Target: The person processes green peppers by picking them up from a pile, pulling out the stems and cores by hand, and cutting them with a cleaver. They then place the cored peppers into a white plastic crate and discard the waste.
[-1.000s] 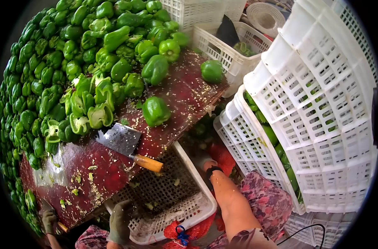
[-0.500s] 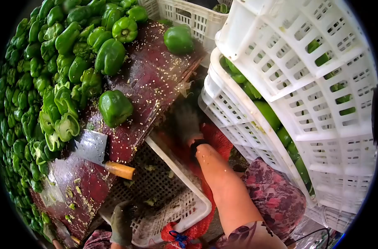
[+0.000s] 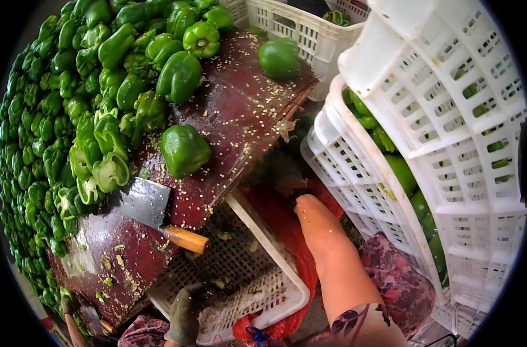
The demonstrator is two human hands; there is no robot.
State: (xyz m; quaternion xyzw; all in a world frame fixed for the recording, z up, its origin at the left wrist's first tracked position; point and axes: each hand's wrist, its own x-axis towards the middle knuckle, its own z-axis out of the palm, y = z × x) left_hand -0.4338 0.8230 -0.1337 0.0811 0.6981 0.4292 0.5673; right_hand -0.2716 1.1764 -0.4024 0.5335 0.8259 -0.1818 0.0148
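Observation:
My left hand [image 3: 185, 317], in a grey-green glove with dark fingers, hangs over the edge of a dirty white crate [image 3: 301, 298]. Its fingers reach out loosely, with nothing visible in them. My bare right forearm reaches into the shadow beside the board, next to red mesh [image 3: 302, 254]. There my right hand [image 3: 287, 178] is dim and its fingers cannot be made out. A cleaver [image 3: 148, 202] with a wooden handle lies on the seed-strewn dark red board [image 3: 217, 139]. Near its blade sit cut green peppers [image 3: 110, 170] and one whole green pepper [image 3: 184, 151].
A large heap of green peppers [image 3: 38, 144] covers the left. White slatted crates [image 3: 361, 173] holding peppers stand on the right, with another white crate [image 3: 309, 34] behind the board. At lower left, another person's hand [image 3: 68, 303] is near a second knife [image 3: 93, 318].
The view has swung left, so everything sits farther right in it. My right hand has sunk deeper into shadow by the red mesh. The cleaver and peppers stay put on the board.

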